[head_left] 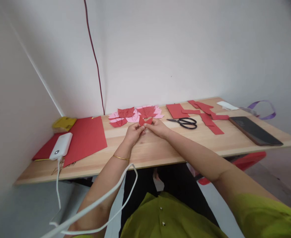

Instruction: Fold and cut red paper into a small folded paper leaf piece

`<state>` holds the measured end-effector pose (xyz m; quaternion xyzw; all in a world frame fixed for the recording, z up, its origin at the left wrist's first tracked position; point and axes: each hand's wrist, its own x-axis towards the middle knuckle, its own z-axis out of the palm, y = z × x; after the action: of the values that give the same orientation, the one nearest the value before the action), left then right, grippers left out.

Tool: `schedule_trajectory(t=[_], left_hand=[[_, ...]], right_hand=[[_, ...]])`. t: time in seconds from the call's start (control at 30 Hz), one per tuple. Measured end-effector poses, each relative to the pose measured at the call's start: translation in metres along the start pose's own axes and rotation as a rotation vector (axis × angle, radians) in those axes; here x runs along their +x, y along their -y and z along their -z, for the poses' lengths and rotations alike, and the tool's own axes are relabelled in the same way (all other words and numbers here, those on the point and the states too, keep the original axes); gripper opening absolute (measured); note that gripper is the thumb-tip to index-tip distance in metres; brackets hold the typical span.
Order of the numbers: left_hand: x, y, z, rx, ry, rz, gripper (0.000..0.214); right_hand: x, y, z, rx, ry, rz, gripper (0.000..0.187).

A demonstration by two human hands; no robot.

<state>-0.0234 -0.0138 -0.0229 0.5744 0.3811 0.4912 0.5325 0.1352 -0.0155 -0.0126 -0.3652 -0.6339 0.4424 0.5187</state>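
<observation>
Both my hands meet over the middle of the wooden table, holding a small folded piece of red paper (142,121) between them. My left hand (133,133) pinches its left side, and my right hand (158,127) grips the right, thumbs close together. Pointed corners of the paper stick up above the fingers; the rest is hidden. Just behind lie several red and pink folded paper pieces (126,112) with jagged edges. To the right of my right hand rest black-handled scissors (188,123), closed, blades pointing left.
Red strips (211,123) and a red sheet (176,110) lie at the right, near a phone (256,130). At the left, a white power bank (61,145) sits on large red paper (88,137) beside a yellow packet (64,124). Its white cable (105,191) loops across my left arm.
</observation>
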Motion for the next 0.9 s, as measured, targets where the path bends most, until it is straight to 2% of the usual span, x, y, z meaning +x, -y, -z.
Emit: schedule_trajectory(t=[0.17,0.27,0.43,0.53,0.73,0.9], left_hand=[[-0.002,-0.002,-0.002,-0.06,-0.002,0.04,0.027],[-0.002,-0.002,0.0,-0.071,0.014,0.03,0.025],[-0.003,-0.006,0.005,-0.164,0.159,0.048,0.024],[-0.003,-0.007,0.005,-0.222,0.21,0.082,0.025],[-0.002,-0.006,0.0,-0.236,0.115,0.089,0.027],[-0.002,-0.006,0.001,-0.28,0.072,0.085,0.027]], right_hand=[[-0.001,0.004,-0.001,0.033,-0.019,-0.015,0.026],[-0.002,0.004,0.001,0.066,0.032,-0.028,0.026],[-0.001,-0.002,0.005,0.191,0.213,-0.029,0.027],[0.001,-0.005,0.006,0.23,0.22,-0.063,0.029],[-0.001,0.003,0.003,0.136,0.081,-0.052,0.033],[-0.003,0.005,0.003,0.121,0.129,-0.07,0.032]])
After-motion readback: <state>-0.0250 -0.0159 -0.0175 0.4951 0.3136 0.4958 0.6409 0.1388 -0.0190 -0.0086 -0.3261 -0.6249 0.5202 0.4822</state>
